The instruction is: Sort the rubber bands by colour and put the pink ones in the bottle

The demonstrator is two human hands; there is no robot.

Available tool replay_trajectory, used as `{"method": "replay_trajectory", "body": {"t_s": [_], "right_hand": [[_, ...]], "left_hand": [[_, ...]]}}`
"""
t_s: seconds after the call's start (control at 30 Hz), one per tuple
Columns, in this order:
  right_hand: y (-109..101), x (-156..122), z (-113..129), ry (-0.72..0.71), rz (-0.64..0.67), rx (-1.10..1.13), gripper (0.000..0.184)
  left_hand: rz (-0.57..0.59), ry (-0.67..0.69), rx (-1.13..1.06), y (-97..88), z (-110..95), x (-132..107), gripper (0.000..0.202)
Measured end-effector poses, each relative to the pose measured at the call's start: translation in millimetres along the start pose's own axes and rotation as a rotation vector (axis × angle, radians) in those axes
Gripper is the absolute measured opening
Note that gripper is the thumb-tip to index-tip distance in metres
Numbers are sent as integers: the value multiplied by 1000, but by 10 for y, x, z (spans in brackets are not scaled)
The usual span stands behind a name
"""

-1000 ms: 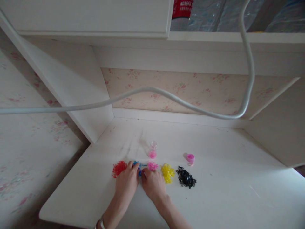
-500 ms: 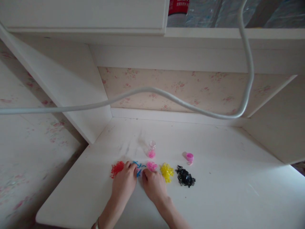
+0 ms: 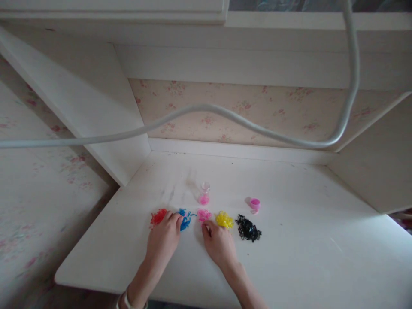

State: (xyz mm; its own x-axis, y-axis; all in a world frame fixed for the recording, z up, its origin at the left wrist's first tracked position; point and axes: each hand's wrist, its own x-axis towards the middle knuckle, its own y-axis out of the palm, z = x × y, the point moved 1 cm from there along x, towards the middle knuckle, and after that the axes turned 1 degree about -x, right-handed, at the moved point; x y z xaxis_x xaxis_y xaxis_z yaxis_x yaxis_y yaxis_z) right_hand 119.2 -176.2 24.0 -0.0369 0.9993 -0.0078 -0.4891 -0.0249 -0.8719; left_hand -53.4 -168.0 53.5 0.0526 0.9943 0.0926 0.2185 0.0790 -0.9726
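Small heaps of rubber bands lie in a row on the white desk. My left hand [image 3: 165, 234] is bent over between the red rubber bands [image 3: 158, 216] and the blue rubber bands [image 3: 186, 222], its fingertips closed at the blue heap's left edge. Just below the pink rubber bands [image 3: 204, 215], my right hand [image 3: 220, 245] has its fingers curled together. What either set of fingertips holds is too small or hidden to make out. Yellow rubber bands [image 3: 224, 219] sit just beyond the right hand, with black rubber bands [image 3: 248, 228] to their right.
Behind the heaps stands a small clear container [image 3: 205, 193] with pink in its lower part. A small pink cup-like piece [image 3: 255, 204] lies farther right. A white cable [image 3: 244, 122] crosses the view above the desk [image 3: 305, 257]. Side panels and a cabinet enclose the back.
My right hand has moved right, away from the blue heap to below the pink one. My left hand has shifted slightly left, uncovering more blue bands. The view has tilted a little downward.
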Motion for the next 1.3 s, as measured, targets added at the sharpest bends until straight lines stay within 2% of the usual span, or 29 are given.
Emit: {"method": "replay_trajectory", "body": {"t_s": [0.13, 0.33, 0.43, 0.6, 0.8, 0.93, 1.1, 1.3], "right_hand": [[-117, 39, 8, 21, -37, 139, 28], [-408, 230, -6, 17, -147, 326, 30], [-557, 391, -7, 17, -198, 355, 33], [-725, 679, 37, -8, -262, 351, 37], [-729, 854, 106, -13, -283, 345, 37], [-675, 886, 150, -37, -274, 311, 38], [-647, 891, 164, -50, -252, 284, 33], [-745, 775, 145, -51, -294, 363, 34]], "left_hand": [[-39, -11, -18, 19, 13, -27, 26], [-158, 16, -147, 102, 51, -87, 22], [-210, 46, -249, 166, 69, -152, 24], [-211, 31, -345, 204, 62, -259, 24], [-147, 33, -457, 180, 45, -362, 21], [-151, 48, -504, 177, 44, -383, 20], [-153, 48, -504, 160, 42, -368, 21], [-153, 53, -495, 111, 17, -331, 21]]}}
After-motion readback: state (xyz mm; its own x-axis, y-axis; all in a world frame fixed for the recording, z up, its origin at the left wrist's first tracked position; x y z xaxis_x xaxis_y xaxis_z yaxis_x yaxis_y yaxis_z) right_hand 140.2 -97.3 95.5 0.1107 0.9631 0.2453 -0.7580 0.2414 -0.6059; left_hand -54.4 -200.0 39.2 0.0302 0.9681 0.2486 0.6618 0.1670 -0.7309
